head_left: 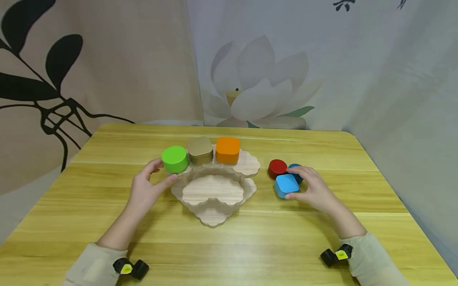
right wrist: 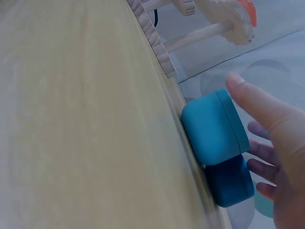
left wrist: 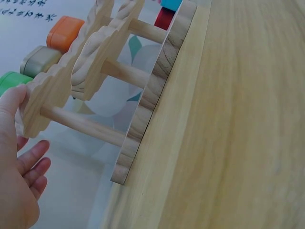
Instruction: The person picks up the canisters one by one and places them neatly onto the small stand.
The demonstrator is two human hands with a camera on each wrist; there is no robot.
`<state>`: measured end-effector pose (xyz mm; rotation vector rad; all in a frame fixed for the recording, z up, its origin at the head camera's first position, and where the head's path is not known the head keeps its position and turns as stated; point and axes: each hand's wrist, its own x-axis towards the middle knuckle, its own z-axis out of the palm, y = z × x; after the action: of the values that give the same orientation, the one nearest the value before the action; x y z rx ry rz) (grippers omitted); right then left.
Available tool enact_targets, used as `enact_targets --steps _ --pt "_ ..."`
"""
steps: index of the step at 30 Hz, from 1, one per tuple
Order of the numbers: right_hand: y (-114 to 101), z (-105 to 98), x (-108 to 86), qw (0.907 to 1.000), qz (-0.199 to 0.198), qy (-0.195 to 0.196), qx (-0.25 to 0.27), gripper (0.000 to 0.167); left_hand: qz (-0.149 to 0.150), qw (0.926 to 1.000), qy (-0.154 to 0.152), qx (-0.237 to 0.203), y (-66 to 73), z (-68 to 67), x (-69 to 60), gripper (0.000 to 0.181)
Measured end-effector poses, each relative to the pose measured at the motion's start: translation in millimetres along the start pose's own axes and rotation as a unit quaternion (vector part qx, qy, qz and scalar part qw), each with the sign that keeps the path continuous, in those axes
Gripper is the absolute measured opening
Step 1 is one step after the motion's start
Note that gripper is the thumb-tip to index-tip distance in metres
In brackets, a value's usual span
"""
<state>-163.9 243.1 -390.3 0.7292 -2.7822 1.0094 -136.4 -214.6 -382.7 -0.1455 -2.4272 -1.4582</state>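
On the table stands a tiered wooden stand with scalloped, cloud-shaped platforms (head_left: pixel 212 190) on dowel posts (left wrist: pixel 86 126). Its top tier carries a green round block (head_left: pixel 175 159), a tan rounded-square block (head_left: pixel 200 151) and an orange one (head_left: pixel 228 150). My left hand (head_left: pixel 146 184) is at the tier's left end, thumb by the platform edge and fingertips beside the green block, the other fingers loosely bent. Around the light blue rounded-square block (right wrist: pixel 214 129) my right hand (head_left: pixel 313 188) spreads thumb and fingers, without a clear grip. A dark blue block (right wrist: pixel 230 181) and a red round block (head_left: pixel 277 169) sit against it.
The wooden table (head_left: pixel 229 254) ends at a back edge against a hanging cloth (head_left: pixel 264 79) printed with a lotus. Dark printed leaves (head_left: pixel 64 59) show on the cloth at the left. Each wrist wears a small black camera.
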Motion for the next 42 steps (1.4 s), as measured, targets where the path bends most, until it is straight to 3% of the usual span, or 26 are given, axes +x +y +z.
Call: enact_targets --steps 8,20,42 --pt "4.7 1.6 -1.3 0.9999 0.006 -0.011 0.003 0.074 -0.002 1.0000 -0.002 -0.002 0.8 -0.1 -0.1 0.055" --pt "9.0 4.6 -1.9 0.9998 -0.016 -0.008 -0.002 0.064 -0.001 1.0000 -0.005 -0.008 1.6 -0.4 -0.2 0.055" --pt "1.2 8.3 -1.7 0.9982 -0.040 0.045 -0.002 0.061 -0.004 1.0000 -0.004 -0.005 -1.5 0.1 0.0 0.057"
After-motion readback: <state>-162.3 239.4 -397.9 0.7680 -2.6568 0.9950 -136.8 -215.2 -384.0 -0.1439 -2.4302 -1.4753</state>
